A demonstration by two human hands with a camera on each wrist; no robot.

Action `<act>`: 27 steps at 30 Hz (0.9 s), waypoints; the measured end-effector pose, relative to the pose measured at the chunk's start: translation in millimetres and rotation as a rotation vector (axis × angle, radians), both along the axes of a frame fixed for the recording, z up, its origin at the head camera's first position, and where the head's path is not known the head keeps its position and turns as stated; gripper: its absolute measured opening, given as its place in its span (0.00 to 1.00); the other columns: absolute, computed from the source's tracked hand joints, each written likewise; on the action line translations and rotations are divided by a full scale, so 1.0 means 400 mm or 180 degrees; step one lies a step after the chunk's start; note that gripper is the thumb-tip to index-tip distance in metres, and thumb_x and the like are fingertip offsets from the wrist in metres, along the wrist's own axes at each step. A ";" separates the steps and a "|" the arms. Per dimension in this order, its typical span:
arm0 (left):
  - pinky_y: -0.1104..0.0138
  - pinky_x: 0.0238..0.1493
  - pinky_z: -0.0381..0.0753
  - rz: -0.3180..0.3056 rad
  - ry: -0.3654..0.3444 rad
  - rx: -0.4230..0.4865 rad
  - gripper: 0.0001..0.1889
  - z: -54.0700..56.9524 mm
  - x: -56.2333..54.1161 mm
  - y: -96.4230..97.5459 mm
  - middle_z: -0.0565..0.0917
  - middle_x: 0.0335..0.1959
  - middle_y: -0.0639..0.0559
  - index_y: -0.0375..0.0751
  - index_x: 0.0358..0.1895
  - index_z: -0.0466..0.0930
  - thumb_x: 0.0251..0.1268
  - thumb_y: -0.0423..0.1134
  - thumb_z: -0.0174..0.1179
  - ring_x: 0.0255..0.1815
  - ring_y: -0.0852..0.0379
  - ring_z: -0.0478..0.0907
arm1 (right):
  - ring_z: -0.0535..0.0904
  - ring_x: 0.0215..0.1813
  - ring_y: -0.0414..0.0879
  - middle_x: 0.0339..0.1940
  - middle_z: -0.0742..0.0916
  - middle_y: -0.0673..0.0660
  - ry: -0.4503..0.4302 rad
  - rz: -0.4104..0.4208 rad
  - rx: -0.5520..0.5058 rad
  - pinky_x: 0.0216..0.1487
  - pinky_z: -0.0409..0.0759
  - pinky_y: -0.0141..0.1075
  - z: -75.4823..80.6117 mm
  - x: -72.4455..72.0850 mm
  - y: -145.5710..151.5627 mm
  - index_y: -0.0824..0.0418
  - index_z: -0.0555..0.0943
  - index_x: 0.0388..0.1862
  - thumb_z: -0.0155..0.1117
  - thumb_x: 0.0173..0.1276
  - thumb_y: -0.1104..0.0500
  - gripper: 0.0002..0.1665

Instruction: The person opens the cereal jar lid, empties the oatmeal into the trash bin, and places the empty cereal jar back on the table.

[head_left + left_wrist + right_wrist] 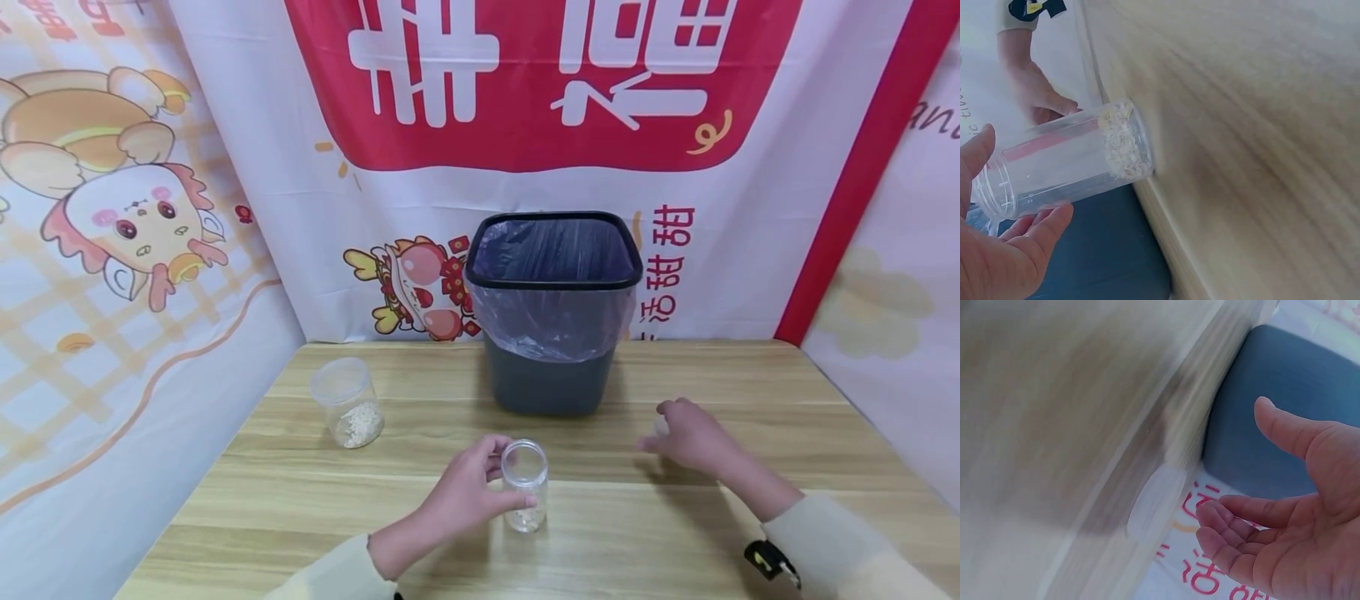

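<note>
A clear plastic jar (525, 492) with pale flakes at its bottom stands upright on the table. My left hand (472, 487) is around it, thumb on the near side and fingers on the far side. In the left wrist view the jar (1072, 159) shows an uncovered mouth, with my left hand (1007, 256) close to its threaded neck. To the right, my right hand (693, 437) hovers low over the table, fingers loosely bent and nothing gripped. A white round lid (1157, 503) lies flat on the table just beyond its fingertips in the right wrist view.
A dark grey bin (551, 375) with a clear liner bag stands at the back middle. Another clear jar (352, 404), wider and partly filled with pale flakes, stands at the back left. Printed cloth (262, 108) hangs behind and along both sides of the wooden table (300, 517).
</note>
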State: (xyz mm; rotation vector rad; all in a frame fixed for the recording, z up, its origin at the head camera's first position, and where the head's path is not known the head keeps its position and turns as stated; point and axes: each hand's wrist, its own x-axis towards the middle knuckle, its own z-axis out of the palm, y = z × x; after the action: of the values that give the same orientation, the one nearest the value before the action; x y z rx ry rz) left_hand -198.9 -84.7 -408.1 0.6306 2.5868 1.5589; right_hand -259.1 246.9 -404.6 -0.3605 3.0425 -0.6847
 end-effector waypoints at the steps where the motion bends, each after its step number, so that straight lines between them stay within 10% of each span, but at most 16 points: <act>1: 0.65 0.52 0.79 0.0002 0.0020 -0.0024 0.35 0.001 -0.001 0.000 0.80 0.49 0.46 0.33 0.56 0.73 0.44 0.43 0.78 0.51 0.48 0.81 | 0.78 0.46 0.66 0.43 0.81 0.76 0.0008 0.0020 -0.0001 0.49 0.77 0.57 0.000 0.005 -0.005 0.85 0.73 0.51 0.74 0.57 0.49 0.41; 27: 0.63 0.43 0.83 0.0104 0.0323 -0.0241 0.28 0.017 -0.004 0.007 0.83 0.38 0.48 0.35 0.46 0.80 0.44 0.48 0.78 0.41 0.49 0.84 | 0.80 0.46 0.59 0.43 0.84 0.65 0.0050 0.0364 -0.0346 0.50 0.78 0.54 -0.051 0.081 -0.120 0.74 0.79 0.49 0.78 0.51 0.49 0.35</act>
State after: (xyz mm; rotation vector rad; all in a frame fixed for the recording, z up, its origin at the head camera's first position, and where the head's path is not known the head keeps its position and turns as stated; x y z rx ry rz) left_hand -200.7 -82.0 -401.2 0.6811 2.7280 1.4667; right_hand -226.8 198.7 -425.1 -0.5390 2.9778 -0.8454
